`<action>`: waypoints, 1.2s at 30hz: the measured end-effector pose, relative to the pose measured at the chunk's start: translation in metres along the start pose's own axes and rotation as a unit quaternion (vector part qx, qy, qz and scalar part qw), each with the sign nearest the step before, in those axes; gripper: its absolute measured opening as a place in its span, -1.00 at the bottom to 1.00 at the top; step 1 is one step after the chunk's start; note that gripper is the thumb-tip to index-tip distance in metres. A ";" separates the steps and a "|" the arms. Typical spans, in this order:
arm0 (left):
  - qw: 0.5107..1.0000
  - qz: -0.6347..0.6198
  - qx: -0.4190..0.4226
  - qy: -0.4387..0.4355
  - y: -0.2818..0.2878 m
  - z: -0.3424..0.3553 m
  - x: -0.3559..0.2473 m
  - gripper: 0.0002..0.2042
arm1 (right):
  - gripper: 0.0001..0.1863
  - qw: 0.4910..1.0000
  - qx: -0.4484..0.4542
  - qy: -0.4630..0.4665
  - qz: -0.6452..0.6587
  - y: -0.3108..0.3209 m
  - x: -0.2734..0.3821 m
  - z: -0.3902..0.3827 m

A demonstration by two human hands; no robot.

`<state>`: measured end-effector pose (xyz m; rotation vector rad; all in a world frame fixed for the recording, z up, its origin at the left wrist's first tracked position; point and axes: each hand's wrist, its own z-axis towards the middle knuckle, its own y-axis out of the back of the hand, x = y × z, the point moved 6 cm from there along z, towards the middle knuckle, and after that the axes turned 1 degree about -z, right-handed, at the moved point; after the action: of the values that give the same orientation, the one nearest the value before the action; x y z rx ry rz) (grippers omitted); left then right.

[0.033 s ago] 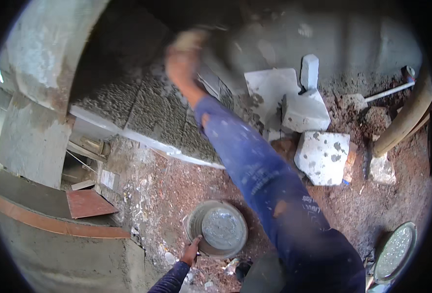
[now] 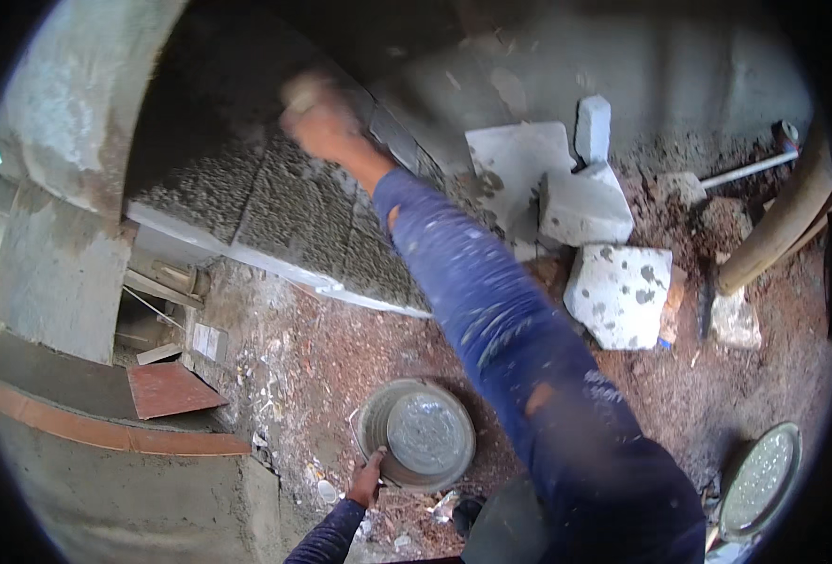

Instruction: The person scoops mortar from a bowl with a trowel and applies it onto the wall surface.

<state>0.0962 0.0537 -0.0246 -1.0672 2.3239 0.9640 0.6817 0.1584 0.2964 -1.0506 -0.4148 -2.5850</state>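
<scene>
The right hand (image 2: 314, 117), blurred at the end of a paint-flecked blue sleeve (image 2: 491, 301), is raised against the rough grey plastered wall (image 2: 247, 202); whether its fingers are spread or closed on anything cannot be told; the left hand (image 2: 367, 481) grips the rim of a round metal pan (image 2: 418, 434) holding grey mortar, which sits on the ground just below that wall. The ground (image 2: 341, 357) around the pan is reddish rubble and dust; right of the pan, pale broken blocks (image 2: 618, 291) lie in a loose heap at the foot of a smoother grey wall; farther right a wooden pole (image 2: 778, 230) leans, and a second round pan (image 2: 759, 479) rests near the frame's edge; left of the pan a rust-red flat sheet (image 2: 172, 387) lies beside a curved concrete ledge (image 2: 106, 470).
</scene>
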 end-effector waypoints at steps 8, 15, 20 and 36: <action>0.970 0.139 -0.071 -0.189 0.013 0.000 -0.017 -0.38 | -0.65 0.946 0.318 0.012 0.067 0.111 0.044 -0.292; 0.960 -0.245 -0.020 -0.132 -0.001 0.006 -0.013 -0.64 | -0.72 0.813 0.581 0.021 -0.016 0.104 0.064 -0.383; 0.947 -0.253 -0.032 -0.197 -0.033 -0.023 -0.037 -0.69 | -0.74 0.685 0.721 0.064 -0.082 0.017 0.050 -0.446; 0.967 -0.007 -0.120 -0.226 0.008 0.008 -0.012 -0.32 | -0.73 0.600 0.590 -0.481 0.244 0.073 0.063 -0.452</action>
<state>0.0984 0.0695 -0.0198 -0.8372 1.8597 1.3509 0.3883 -0.0906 0.0407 -1.4684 -1.4953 -0.5936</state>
